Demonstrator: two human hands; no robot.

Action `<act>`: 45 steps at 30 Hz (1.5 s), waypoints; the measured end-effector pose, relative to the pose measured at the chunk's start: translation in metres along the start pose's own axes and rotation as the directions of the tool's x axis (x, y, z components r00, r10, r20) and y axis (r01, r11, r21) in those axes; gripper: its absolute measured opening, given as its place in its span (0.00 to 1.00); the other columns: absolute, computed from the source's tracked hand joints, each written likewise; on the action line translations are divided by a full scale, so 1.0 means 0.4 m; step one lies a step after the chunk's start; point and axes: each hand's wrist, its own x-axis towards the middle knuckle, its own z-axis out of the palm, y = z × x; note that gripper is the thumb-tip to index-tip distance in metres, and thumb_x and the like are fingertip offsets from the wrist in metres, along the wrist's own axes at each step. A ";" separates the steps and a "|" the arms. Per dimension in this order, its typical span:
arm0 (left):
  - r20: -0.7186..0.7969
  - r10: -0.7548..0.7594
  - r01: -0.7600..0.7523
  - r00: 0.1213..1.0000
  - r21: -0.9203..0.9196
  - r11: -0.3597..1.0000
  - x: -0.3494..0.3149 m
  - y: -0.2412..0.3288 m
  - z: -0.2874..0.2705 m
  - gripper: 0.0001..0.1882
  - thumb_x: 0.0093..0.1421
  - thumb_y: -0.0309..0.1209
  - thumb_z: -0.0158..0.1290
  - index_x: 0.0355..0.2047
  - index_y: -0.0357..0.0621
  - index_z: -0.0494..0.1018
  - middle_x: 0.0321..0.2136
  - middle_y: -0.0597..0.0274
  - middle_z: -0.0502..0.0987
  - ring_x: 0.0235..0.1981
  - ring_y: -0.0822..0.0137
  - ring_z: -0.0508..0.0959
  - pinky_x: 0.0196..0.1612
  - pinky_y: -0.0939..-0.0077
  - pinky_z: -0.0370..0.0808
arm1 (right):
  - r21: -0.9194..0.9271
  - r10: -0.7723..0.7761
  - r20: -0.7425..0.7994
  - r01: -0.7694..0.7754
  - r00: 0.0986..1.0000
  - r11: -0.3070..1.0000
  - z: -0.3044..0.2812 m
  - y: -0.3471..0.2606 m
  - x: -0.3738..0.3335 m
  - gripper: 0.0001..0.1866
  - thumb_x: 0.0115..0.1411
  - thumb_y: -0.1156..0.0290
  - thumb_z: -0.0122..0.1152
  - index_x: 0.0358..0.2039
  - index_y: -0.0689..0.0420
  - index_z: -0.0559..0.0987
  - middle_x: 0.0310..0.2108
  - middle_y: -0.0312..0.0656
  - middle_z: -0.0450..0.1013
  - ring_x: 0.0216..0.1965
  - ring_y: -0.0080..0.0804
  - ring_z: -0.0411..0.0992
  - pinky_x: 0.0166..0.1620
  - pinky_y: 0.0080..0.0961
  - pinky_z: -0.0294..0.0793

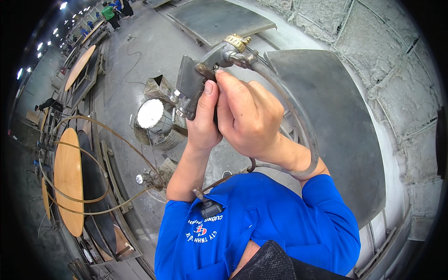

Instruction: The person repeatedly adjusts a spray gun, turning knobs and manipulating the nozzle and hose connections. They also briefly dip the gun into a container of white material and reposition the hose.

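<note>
I hold a spray gun [188, 74] in front of my chest. Its grey metal body is worn, with a ridged brass air cap [237, 43] at the far end and metal fittings at the near left end. My left hand [204, 114] is closed round the gun from below, its thumb upright along the side. With fingers pinched, my right hand [249, 109] grips a small part in the middle of the gun; the fingertips hide most of it. A grey hose [305, 128] runs from beside the cap, bending over my right forearm.
Large dark panels [336, 126] lie to the right and far ahead [219, 21]. Left stands a metal bucket [151, 114] with white contents. Looped brown hoses [105, 123] hang by oval wooden boards [68, 182] on low racks. Far off are several people [111, 16]. A crusted grey wall [373, 46] borders the right.
</note>
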 end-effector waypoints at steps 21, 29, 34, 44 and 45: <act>-0.008 -0.025 0.025 1.000 0.050 0.998 -0.007 0.017 0.034 0.22 0.77 0.44 0.46 0.58 0.39 0.75 0.51 0.61 0.80 0.53 0.69 0.78 0.58 0.71 0.73 | 0.070 0.069 -0.056 -0.065 0.996 0.995 0.004 0.002 -0.025 0.15 0.60 0.87 0.66 0.47 0.66 0.81 0.35 0.47 0.83 0.27 0.37 0.79 0.30 0.29 0.77; 0.039 -0.077 0.080 0.996 -0.072 0.994 0.005 0.018 0.024 0.16 0.78 0.40 0.45 0.46 0.41 0.77 0.38 0.65 0.80 0.39 0.73 0.79 0.43 0.76 0.76 | 0.216 0.199 -0.042 -0.185 0.979 0.959 0.010 -0.022 -0.023 0.13 0.63 0.85 0.66 0.48 0.65 0.82 0.35 0.48 0.83 0.28 0.35 0.80 0.31 0.27 0.78; 0.023 -0.119 0.120 0.993 -0.109 0.987 -0.007 0.011 0.014 0.19 0.78 0.43 0.42 0.48 0.41 0.76 0.40 0.63 0.80 0.41 0.72 0.79 0.45 0.75 0.76 | 0.329 0.256 0.066 -0.263 0.965 0.907 0.003 -0.014 -0.026 0.14 0.63 0.83 0.66 0.50 0.65 0.82 0.34 0.47 0.81 0.28 0.32 0.78 0.31 0.27 0.76; 0.283 -0.101 0.162 0.954 -0.202 0.966 0.011 -0.020 -0.055 0.27 0.80 0.50 0.34 0.53 0.39 0.73 0.43 0.60 0.80 0.46 0.70 0.80 0.50 0.74 0.76 | 0.367 0.061 0.136 -0.108 0.989 0.924 -0.020 0.018 -0.020 0.17 0.61 0.86 0.67 0.51 0.65 0.81 0.34 0.43 0.80 0.28 0.30 0.73 0.30 0.27 0.72; 0.267 -0.090 0.137 0.960 -0.161 0.977 0.007 -0.021 -0.055 0.28 0.80 0.50 0.34 0.54 0.39 0.72 0.43 0.61 0.79 0.46 0.70 0.80 0.49 0.74 0.76 | 0.388 0.062 0.116 -0.102 0.991 0.916 -0.020 0.018 -0.019 0.17 0.60 0.87 0.67 0.51 0.64 0.81 0.34 0.43 0.80 0.29 0.30 0.74 0.30 0.27 0.73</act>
